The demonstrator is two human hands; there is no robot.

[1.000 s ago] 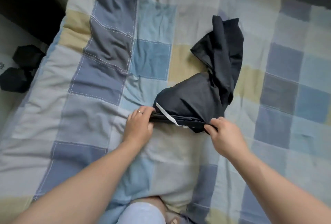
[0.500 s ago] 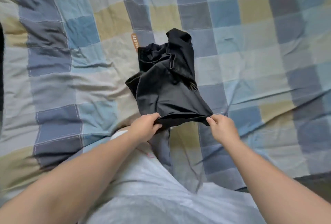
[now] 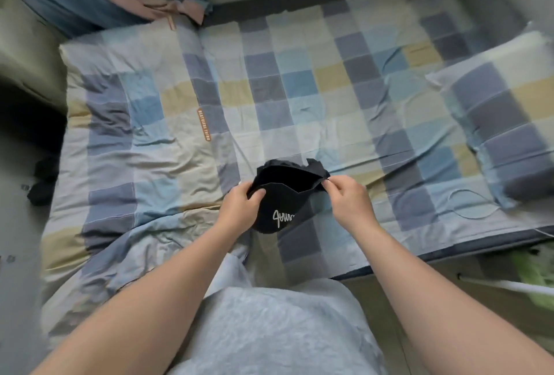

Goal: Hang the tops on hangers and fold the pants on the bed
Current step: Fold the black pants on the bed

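Grey soft fabric [image 3: 269, 329] covers the person's body at the near edge, and two bare forearms reach forward from both sides of it. The left hand [image 3: 239, 209] grips the left edge of a black garment [image 3: 281, 194], with the fingers curled behind the cloth and the thumb on the front. The right hand [image 3: 349, 199] pinches the right edge of the same garment between thumb and fingertips. The garment is bunched between the two hands over the near middle part of the bed [image 3: 299, 90]. White handwritten letters [image 3: 283, 217] show on its lower front, but I cannot tell if it is a top or pants, or if it touches the cover. The bed has a wrinkled checked cover in blue, grey and yellow squares. A thin white cord [image 3: 470, 203] lies on the cover to the right of the hands. An orange label [image 3: 204, 124] is farther, to the left. A checked pillow [image 3: 503, 123] lies at the right side. Pink and blue cloth [image 3: 186, 9] hangs at the far left edge of the bed.
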